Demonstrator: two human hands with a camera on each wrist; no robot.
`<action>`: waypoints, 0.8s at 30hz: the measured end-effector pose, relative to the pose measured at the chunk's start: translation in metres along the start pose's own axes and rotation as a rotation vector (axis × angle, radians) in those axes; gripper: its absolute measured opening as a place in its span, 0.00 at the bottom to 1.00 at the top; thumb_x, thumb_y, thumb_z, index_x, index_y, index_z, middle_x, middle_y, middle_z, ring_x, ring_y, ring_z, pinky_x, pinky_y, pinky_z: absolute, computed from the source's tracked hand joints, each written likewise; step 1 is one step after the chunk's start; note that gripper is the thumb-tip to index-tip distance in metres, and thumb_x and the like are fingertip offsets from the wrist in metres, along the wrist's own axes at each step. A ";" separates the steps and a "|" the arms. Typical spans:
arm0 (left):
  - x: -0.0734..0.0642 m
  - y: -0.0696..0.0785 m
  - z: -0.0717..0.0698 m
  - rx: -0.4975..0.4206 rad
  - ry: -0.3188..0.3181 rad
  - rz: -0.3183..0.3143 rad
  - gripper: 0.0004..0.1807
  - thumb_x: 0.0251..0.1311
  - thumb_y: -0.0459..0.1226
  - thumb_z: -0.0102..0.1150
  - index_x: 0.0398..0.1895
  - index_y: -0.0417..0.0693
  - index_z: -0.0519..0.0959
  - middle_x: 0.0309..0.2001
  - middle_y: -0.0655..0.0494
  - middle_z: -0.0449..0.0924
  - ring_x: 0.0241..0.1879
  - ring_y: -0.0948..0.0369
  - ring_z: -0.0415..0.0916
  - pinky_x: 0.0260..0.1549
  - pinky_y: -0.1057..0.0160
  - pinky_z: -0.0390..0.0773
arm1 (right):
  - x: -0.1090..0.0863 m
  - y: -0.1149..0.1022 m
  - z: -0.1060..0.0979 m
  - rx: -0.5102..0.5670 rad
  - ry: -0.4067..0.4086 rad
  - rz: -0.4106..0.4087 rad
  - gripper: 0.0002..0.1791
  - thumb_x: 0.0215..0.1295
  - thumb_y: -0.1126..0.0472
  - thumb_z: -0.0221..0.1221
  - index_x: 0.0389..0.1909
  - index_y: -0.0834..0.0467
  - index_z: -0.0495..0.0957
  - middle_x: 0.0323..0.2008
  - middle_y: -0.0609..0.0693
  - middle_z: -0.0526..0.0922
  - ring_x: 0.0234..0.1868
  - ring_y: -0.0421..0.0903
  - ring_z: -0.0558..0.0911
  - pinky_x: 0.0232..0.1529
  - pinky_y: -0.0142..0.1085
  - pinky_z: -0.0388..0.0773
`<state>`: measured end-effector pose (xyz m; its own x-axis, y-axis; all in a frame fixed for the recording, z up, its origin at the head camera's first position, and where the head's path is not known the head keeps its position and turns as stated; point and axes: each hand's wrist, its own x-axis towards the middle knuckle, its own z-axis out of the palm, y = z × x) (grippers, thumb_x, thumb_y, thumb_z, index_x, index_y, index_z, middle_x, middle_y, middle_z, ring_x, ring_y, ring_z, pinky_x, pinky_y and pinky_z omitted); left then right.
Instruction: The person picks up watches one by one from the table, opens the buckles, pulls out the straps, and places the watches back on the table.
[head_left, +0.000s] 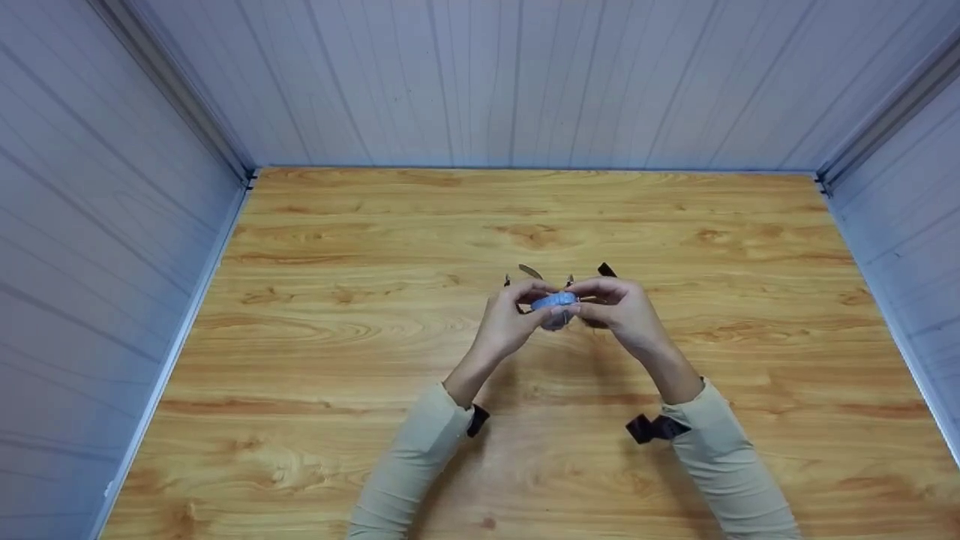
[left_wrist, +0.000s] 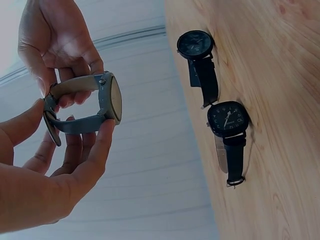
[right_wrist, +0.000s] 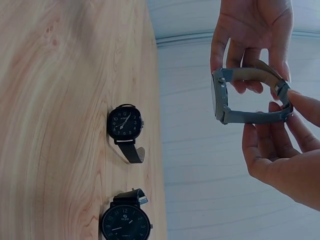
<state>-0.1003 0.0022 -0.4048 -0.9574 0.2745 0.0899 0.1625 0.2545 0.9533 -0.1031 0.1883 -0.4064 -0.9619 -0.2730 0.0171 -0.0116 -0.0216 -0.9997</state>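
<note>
A wristwatch with a blue-grey strap (head_left: pixel 555 300) is held up above the table by both hands. Its strap forms a loop, and the watch case (left_wrist: pixel 114 99) stands on edge, facing away from the fingers at the buckle. My left hand (head_left: pixel 510 321) pinches the strap, thumb near the buckle (right_wrist: pixel 281 87). From the other side my right hand (head_left: pixel 634 319) also pinches the strap, its thumb at the buckle end. Below lie two black wristwatches: a squarish one (left_wrist: pixel 228 119) and a round one (right_wrist: pixel 125 224). In the head view the hands mostly hide them.
The wood-grain table (head_left: pixel 337 360) has pale panelled walls (head_left: pixel 480 82) at its back and both sides. Dark camera mounts (head_left: pixel 658 428) are strapped at the cuffs of both light sleeves (head_left: pixel 727 442).
</note>
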 end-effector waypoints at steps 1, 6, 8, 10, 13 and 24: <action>0.000 0.000 0.000 0.012 0.003 0.004 0.11 0.54 0.37 0.63 0.41 0.45 0.80 0.40 0.55 0.79 0.40 0.63 0.75 0.38 0.66 0.75 | 0.000 -0.001 0.000 -0.001 -0.002 0.000 0.16 0.54 0.71 0.62 0.43 0.75 0.75 0.37 0.55 0.80 0.33 0.43 0.80 0.29 0.30 0.77; 0.001 0.002 0.000 0.052 0.013 0.020 0.10 0.55 0.35 0.62 0.41 0.46 0.81 0.41 0.55 0.79 0.42 0.63 0.75 0.38 0.66 0.76 | 0.001 -0.004 0.001 -0.022 -0.019 -0.004 0.15 0.55 0.69 0.62 0.42 0.73 0.77 0.36 0.55 0.80 0.29 0.43 0.78 0.25 0.30 0.74; 0.001 0.002 0.000 0.052 0.014 0.018 0.09 0.55 0.34 0.62 0.41 0.46 0.81 0.40 0.55 0.79 0.41 0.63 0.75 0.37 0.67 0.76 | 0.001 -0.004 0.002 -0.028 -0.023 -0.003 0.15 0.55 0.69 0.62 0.42 0.72 0.77 0.36 0.56 0.80 0.29 0.43 0.77 0.25 0.30 0.74; 0.001 0.001 0.000 0.046 0.017 0.024 0.10 0.55 0.34 0.62 0.41 0.46 0.81 0.40 0.55 0.80 0.41 0.63 0.75 0.37 0.67 0.76 | 0.001 -0.005 0.002 -0.027 -0.020 0.003 0.14 0.55 0.69 0.62 0.42 0.72 0.77 0.36 0.56 0.80 0.29 0.43 0.77 0.24 0.30 0.73; 0.001 0.001 0.000 0.040 0.023 0.039 0.10 0.54 0.34 0.63 0.40 0.45 0.81 0.39 0.55 0.80 0.41 0.62 0.75 0.38 0.67 0.76 | 0.002 -0.004 0.001 -0.038 -0.012 0.012 0.15 0.55 0.68 0.63 0.42 0.72 0.77 0.36 0.56 0.80 0.30 0.43 0.78 0.25 0.30 0.74; 0.002 -0.001 0.001 0.044 0.029 0.054 0.09 0.54 0.32 0.62 0.40 0.44 0.81 0.38 0.55 0.80 0.40 0.62 0.75 0.39 0.66 0.75 | 0.002 -0.005 0.001 -0.043 0.000 0.012 0.14 0.54 0.68 0.63 0.41 0.71 0.78 0.35 0.55 0.80 0.30 0.42 0.79 0.26 0.33 0.77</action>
<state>-0.1025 0.0034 -0.4057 -0.9533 0.2624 0.1497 0.2239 0.2810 0.9332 -0.1044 0.1873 -0.4018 -0.9621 -0.2728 0.0055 -0.0123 0.0234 -0.9997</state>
